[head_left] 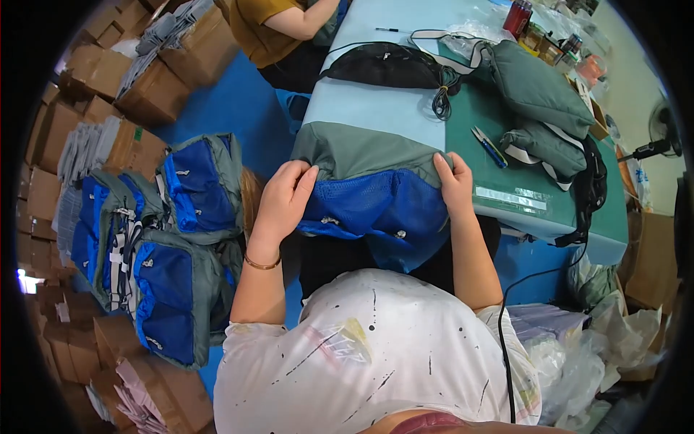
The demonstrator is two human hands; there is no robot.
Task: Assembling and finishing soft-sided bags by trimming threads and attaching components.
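A grey-green and blue fabric bag (361, 192) lies over the table's near edge, its blue mesh front hanging down toward my lap. My left hand (284, 199) pinches its left side between thumb and fingers, close to where green cloth meets blue. At the opposite side my right hand (454, 181) grips the cloth the same way, thumb on top. Two small zipper pulls show low on the blue part. The fingers beneath the fabric are hidden. To the right of my right hand lies a pair of thread snips (490, 147) with blue handles.
Stacked blue and green bags (173, 289) stand at my left, with cardboard boxes (152, 90) behind. On the table (376, 108) lie a black mesh pouch (390, 66) with a cord and stuffed green bags (538, 87). Another person (285, 29) sits at the far left. Plastic bags (578, 362) fill the lower right.
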